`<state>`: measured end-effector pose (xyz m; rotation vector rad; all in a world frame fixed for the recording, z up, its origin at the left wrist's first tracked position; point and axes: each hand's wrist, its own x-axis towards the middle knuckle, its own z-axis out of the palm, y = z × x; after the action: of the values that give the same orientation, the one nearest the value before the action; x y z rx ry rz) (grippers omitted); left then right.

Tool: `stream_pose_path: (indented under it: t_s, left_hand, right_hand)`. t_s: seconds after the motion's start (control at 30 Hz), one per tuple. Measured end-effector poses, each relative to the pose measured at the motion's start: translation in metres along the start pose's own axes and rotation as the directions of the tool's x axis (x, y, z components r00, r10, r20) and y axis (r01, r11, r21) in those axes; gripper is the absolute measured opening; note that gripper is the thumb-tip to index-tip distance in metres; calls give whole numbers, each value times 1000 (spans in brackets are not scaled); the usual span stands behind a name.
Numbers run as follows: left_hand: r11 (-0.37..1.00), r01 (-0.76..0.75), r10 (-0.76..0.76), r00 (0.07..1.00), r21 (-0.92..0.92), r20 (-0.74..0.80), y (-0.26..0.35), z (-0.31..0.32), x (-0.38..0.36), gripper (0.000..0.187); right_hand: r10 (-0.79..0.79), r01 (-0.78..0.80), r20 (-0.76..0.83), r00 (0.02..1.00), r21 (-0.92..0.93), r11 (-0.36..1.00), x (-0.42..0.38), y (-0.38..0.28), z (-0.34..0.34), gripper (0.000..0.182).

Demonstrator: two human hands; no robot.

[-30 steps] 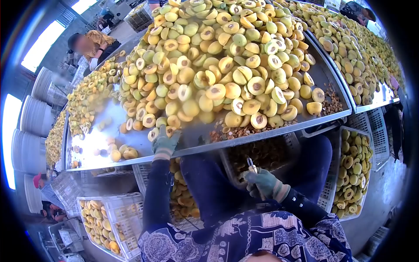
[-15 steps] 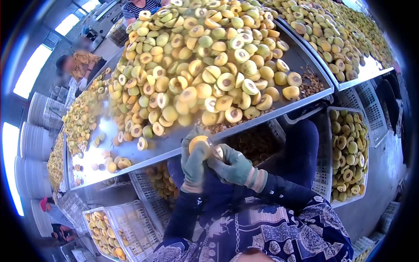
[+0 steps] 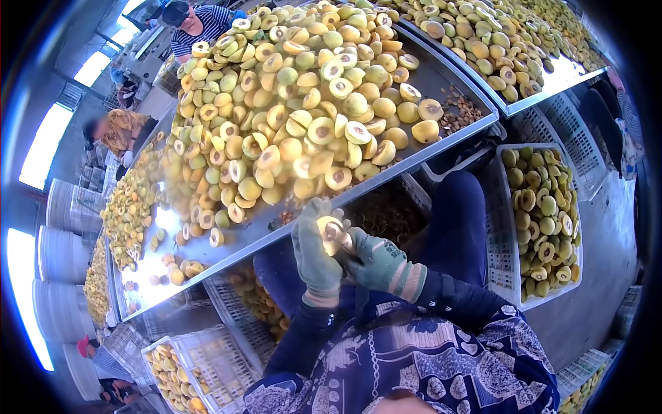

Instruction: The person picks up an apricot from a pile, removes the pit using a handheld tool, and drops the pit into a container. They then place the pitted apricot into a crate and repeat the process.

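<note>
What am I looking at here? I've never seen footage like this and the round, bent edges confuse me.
The view comes from a camera worn on a person's head, looking down at their own gloved hands; the wide lens bends the edges. The left hand holds a halved yellow fruit, and the right hand works at it, though any tool there is hidden. In front stands a metal table heaped with a pile of halved fruit. A white crate of fruit sits to the right. Other people work at the far side.

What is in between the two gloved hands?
In the head view, a halved yellow fruit sits between them. The left hand cups it from the left and the right hand presses against it from the right, both in green gloves.
</note>
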<state>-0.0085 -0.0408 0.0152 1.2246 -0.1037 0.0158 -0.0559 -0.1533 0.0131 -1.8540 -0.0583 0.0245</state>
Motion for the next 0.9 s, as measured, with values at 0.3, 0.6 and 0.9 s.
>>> stream_pose_path:
  t_s: [0.3,0.6,0.9]
  left_hand:
    - [974,193,-188,981,-122,50,-3,-19,-4,48]
    - [969,241,-243,970,-59,-23,-5,-27,-4,44]
    - [980,183,-186,982,-83,-38,-11,-30,-1,43]
  right_hand:
    - [141,-126,178,974,-95,988,-6,-6,-3,34]
    - [219,-255,352,910,59,965,2,12,4,32]
    - [-54,104,238,970,-204,974,3,57,40,37]
